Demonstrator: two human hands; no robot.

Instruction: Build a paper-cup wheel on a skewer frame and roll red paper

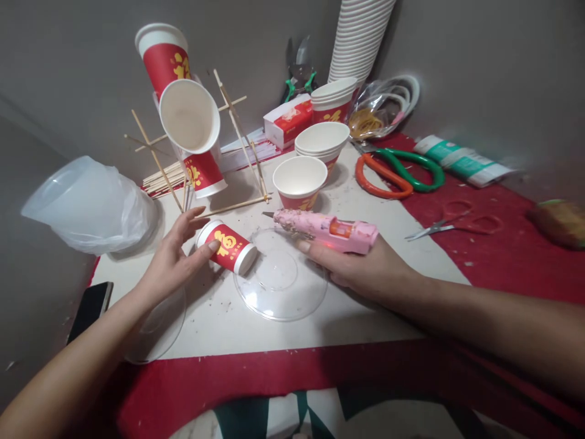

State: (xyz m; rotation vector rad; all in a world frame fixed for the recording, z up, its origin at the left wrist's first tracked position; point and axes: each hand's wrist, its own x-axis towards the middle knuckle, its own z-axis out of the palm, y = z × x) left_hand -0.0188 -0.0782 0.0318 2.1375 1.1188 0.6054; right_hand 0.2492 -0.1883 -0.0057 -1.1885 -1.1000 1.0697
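Observation:
My left hand (176, 259) pinches a small red paper cup (227, 246) that lies on its side on the white board, thumb on top and fingers behind it. My right hand (365, 271) is wrapped around a pink glue gun (328, 229), whose nozzle points left towards the cup. Between the hands a clear plastic lid (280, 283) lies flat under the cup's rim. Behind the left hand stands a frame of wooden sticks (237, 137) carrying two red cups (189, 116) glued together.
Cut-down cup bowls (299, 180) and a tall stack of cups (359, 42) stand at the back. Orange and green scissors (397, 171), small scissors (452, 225), a tissue pack (287, 122), a plastic bag (91, 204), a phone (89, 308) and a second clear lid (158, 332) lie around.

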